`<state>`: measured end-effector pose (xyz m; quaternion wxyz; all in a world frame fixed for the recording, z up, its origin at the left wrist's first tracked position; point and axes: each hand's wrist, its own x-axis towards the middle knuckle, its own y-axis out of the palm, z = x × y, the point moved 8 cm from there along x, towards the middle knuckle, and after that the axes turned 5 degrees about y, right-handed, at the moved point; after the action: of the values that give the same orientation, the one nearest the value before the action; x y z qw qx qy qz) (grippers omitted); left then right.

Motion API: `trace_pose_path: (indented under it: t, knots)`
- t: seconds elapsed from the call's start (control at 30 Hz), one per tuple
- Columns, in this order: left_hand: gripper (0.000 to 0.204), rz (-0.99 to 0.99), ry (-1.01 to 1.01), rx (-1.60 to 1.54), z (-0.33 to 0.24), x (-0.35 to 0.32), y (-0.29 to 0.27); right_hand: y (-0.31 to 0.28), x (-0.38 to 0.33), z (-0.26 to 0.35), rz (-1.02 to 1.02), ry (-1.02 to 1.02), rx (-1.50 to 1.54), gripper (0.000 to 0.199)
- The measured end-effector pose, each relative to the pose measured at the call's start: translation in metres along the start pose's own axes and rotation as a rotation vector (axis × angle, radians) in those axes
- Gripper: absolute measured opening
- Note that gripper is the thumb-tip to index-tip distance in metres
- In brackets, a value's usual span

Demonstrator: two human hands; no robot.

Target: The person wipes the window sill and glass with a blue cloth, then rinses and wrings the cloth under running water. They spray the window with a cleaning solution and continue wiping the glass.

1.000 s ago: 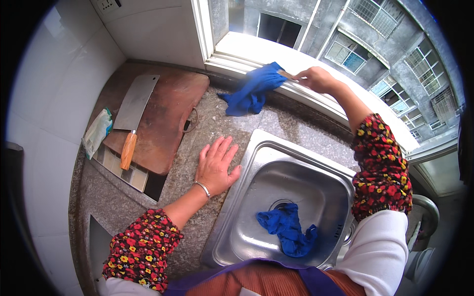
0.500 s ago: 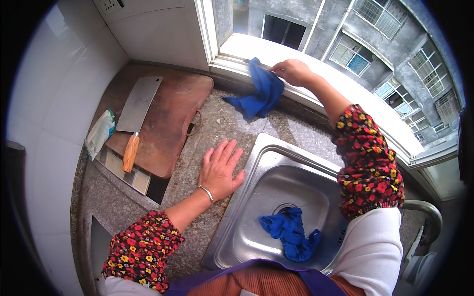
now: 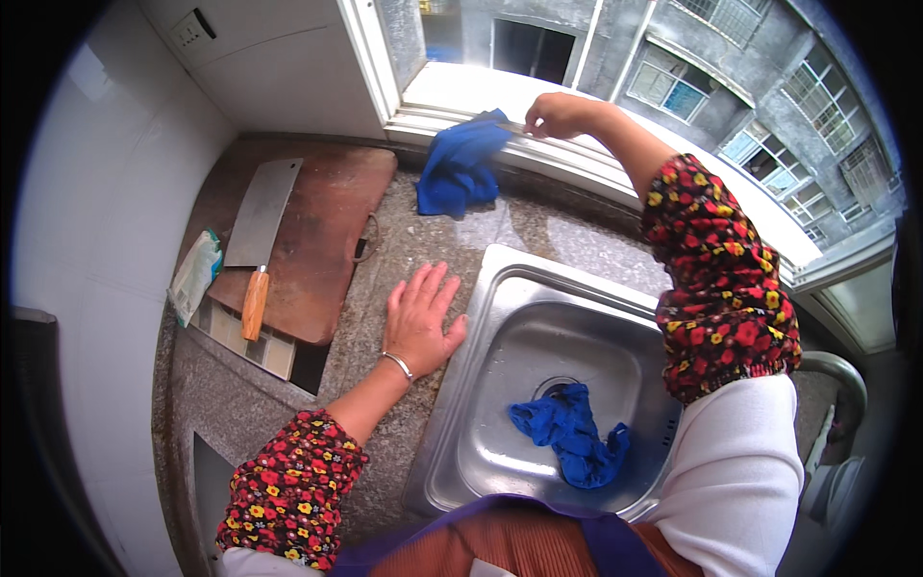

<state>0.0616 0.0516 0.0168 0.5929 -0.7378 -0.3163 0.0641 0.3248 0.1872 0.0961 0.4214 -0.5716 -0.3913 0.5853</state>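
Blue cloth (image 3: 461, 163) slid left along sill, pinched by right hand (image 3: 556, 113).

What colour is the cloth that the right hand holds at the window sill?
The cloth in the right hand is plain bright blue, seen clearly in the head view.

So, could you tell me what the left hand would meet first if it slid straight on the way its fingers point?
The left hand lies flat on the granite counter, fingers pointing toward the window. Straight on, it would probably meet the blue cloth hanging from the sill; the bare counter lies between.
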Motion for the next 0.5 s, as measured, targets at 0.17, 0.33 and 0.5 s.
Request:
trace_pose_path:
  t: [0.17,0.33,0.5]
  knots:
    - [0.049,-0.039,0.020,0.020,-0.002,0.000,0.000,0.029,-0.094,-0.090,0.009,0.129,0.054,0.024]
    - [0.050,-0.027,0.022,0.052,-0.003,0.000,0.001,0.037,-0.122,-0.117,-0.071,0.209,0.095,0.023]
    - [0.050,-0.043,0.032,0.070,-0.002,0.000,0.002,0.033,-0.101,-0.084,-0.177,0.246,0.140,0.022]
